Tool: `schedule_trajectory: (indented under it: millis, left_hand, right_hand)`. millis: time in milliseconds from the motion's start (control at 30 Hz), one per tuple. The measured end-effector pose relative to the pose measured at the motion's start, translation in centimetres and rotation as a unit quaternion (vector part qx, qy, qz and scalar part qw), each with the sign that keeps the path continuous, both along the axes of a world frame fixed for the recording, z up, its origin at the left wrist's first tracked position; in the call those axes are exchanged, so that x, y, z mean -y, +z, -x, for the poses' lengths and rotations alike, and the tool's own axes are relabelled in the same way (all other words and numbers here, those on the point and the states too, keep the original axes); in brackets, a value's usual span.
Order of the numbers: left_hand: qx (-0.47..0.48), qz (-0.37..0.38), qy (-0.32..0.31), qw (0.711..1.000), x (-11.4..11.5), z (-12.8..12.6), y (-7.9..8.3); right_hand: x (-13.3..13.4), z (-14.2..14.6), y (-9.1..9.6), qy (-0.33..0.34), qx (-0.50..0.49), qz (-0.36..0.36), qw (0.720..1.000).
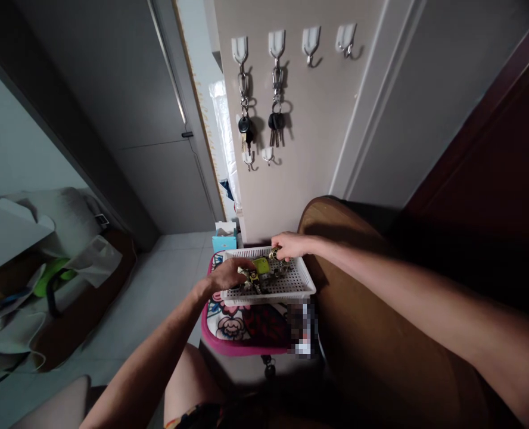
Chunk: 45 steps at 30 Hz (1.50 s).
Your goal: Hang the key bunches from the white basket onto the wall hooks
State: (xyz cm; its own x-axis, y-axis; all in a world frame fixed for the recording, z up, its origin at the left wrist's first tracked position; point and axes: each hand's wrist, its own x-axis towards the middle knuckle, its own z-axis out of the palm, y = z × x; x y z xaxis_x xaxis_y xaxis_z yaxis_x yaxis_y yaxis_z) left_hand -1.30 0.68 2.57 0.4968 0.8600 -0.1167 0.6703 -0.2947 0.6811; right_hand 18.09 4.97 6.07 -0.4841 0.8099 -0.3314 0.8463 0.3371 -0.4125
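A white perforated plastic basket holds several metal keys and key rings, with a yellow-green tag among them. Over its left side, the curled fingers of my left hand close on a bunch of keys with yellow and black parts; the fingertips are partly hidden. At the far right rim, my right hand pinches a brass-coloured keychain, and metal pieces hang below it. The basket rests on a flower-patterned seat with a pink edge.
White adhesive hooks are fixed on the wall panel ahead. Two of them carry hanging key bunches. A blue box stands behind the basket. A brown rounded board leans to the right, and a cluttered sofa is at left.
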Motion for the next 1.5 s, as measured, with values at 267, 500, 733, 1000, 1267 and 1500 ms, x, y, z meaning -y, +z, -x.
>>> schedule_trajectory:
  millis: [267, 500, 733, 1000, 1267, 1500]
  left_hand:
    - [0.147, -0.029, 0.046, 0.988, -0.1, -3.3, 0.7]
    - [0.236, -0.037, 0.089, 0.967, -1.3, -6.0, 0.8]
    - [0.306, -0.034, 0.145, 0.94, -3.0, -5.0, 4.5]
    - [0.185, -0.156, 0.133, 0.961, -2.6, -5.6, 7.7]
    - [0.085, -0.304, 0.139, 0.939, -2.7, -6.0, 9.7]
    - [0.158, -0.195, 0.155, 0.956, -1.9, -6.1, 8.7]
  right_hand:
    - [0.1, -0.1, 1.5, -0.07, -0.284, 0.107, 0.95]
    - [1.3, 0.1, 4.3, -0.134, -0.468, 0.111, 0.866]
    - [0.5, -1.3, 5.2, -0.152, -0.503, 0.004, 0.851]
    - [0.5, -0.6, 3.7, -0.035, -0.36, -0.145, 0.921]
    - [0.6, 0.0, 3.5, -0.081, -0.387, -0.185, 0.899]
    - [1.4, 0.5, 4.3, -0.132, -0.478, -0.156, 0.854]
